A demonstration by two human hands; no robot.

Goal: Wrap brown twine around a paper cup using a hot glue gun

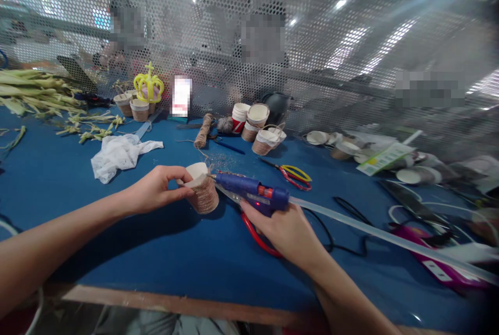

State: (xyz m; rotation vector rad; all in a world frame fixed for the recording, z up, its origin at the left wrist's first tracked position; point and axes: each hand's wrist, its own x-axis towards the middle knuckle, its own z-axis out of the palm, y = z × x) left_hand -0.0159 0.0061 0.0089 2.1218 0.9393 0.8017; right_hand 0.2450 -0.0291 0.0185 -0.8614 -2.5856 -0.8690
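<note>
Behind the perforated screen (312, 39) everything is a haze, and the blue surface (117, 241) smears into blur toward three o'clock. The right hand (286, 231) covers the handle of the glue gun (251, 192) and part of the red-handled scissors (257, 239) lying under it; both forearms are cut off by the bottom edge. The paper cup (200, 189) sits just left of centre, tilted, pale at its upper end, its wall wound in rough brown twine. The gun is glossy blue plastic, with a clear glue stick (370, 228) trailing out toward four o'clock. At ten o'clock lie a crumpled white cloth (119, 154) and green leaf strips (35, 91); at twelve, a twine spool (202, 130). The left hand (156, 189) has its grip closed on the cup, thumb and fingers pinching the upper end. The right hand's grip is clamped round the gun, whose nozzle touches the cup's side
</note>
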